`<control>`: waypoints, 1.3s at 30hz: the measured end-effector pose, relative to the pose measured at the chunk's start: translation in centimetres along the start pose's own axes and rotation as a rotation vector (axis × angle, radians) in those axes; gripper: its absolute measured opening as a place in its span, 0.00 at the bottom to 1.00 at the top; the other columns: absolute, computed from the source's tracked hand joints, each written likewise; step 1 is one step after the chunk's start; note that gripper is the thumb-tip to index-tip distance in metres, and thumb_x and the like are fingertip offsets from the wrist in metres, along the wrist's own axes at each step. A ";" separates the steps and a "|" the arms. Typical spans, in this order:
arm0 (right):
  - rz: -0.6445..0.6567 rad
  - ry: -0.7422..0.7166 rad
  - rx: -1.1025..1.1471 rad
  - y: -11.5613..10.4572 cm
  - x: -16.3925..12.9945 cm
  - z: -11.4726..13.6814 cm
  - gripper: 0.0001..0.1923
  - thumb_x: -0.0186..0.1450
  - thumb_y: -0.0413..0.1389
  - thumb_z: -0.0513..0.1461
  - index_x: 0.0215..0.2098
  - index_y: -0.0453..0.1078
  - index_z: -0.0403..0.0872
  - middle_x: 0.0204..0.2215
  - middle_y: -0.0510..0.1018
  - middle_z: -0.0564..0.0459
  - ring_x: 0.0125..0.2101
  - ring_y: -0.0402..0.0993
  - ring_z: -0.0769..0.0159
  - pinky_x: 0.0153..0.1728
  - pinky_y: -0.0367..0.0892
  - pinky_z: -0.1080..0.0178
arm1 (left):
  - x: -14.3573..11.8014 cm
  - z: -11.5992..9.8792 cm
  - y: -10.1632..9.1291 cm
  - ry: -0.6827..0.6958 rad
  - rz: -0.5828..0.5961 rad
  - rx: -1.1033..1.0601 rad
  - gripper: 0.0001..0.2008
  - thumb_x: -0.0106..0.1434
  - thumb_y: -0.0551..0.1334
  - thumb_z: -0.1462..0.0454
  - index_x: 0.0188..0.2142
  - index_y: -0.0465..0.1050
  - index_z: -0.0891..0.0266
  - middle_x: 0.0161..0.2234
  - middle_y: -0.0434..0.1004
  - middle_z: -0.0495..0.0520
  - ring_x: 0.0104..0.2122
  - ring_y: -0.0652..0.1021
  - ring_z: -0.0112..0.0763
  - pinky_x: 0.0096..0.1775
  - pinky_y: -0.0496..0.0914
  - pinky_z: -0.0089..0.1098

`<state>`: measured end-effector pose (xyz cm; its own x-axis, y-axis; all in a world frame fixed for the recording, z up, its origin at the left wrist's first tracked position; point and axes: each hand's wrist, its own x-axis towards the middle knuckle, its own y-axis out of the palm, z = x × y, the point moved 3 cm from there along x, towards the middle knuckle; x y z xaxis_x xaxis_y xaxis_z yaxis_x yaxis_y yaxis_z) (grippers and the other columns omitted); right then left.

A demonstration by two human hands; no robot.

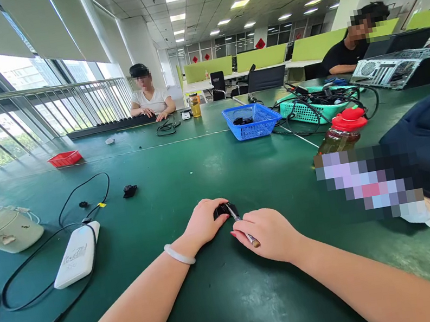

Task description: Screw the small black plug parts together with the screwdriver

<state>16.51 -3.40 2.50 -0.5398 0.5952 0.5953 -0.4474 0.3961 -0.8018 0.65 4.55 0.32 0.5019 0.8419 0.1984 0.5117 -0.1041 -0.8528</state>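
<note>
Head cam: left hand [204, 222] is clamping a small black part [223, 210] on the green counter [207, 162], w/ right hand [267, 234] closed on a thin tool [242, 226], its tip touching the part. White charger [77, 254] lying at 9 o'clock, blue basket [252, 120] at 1.

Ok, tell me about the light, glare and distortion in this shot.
Head view: even light from ceiling panels and the windows at left; soft sheen on the green table; wide-angle bending at the edges; left hand, right hand and the small black part are sharp.
</note>
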 end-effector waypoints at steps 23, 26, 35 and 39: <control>0.039 0.011 0.012 0.5 -0.2 -0.2 0.16 0.70 0.49 0.40 0.27 0.72 0.46 0.19 0.68 0.56 0.20 0.60 0.71 0.25 0.50 0.64 | 0.0 0.3 0.2 -0.010 -0.006 0.004 0.18 0.62 0.63 0.65 0.52 0.73 0.56 0.47 0.79 0.52 0.49 0.74 0.40 0.53 0.68 0.41; 0.037 0.007 0.020 0.5 -0.3 -0.2 0.15 0.70 0.50 0.40 0.28 0.72 0.46 0.19 0.69 0.56 0.20 0.61 0.71 0.25 0.51 0.65 | -0.1 0.3 0.3 -0.006 -0.003 0.003 0.18 0.62 0.63 0.65 0.52 0.73 0.56 0.47 0.79 0.52 0.49 0.74 0.40 0.53 0.69 0.41; 0.018 0.004 0.034 0.1 -0.2 -0.1 0.16 0.70 0.49 0.39 0.27 0.72 0.45 0.18 0.68 0.57 0.20 0.60 0.72 0.25 0.50 0.65 | 0.1 0.7 0.5 -0.006 -0.021 0.013 0.18 0.62 0.63 0.64 0.52 0.73 0.55 0.45 0.78 0.55 0.49 0.74 0.40 0.52 0.69 0.41; 0.043 0.012 -0.001 0.3 -0.2 -0.2 0.18 0.71 0.48 0.39 0.26 0.71 0.45 0.18 0.69 0.56 0.20 0.61 0.72 0.25 0.50 0.65 | 0.1 0.8 0.6 0.010 -0.027 0.004 0.18 0.62 0.62 0.64 0.52 0.73 0.55 0.45 0.78 0.54 0.48 0.74 0.40 0.52 0.69 0.41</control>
<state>16.64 -3.21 2.13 -0.5501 0.6197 0.5598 -0.4232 0.3710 -0.8266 0.46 5.02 -0.56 0.4944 0.8393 0.2263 0.5226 -0.0789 -0.8489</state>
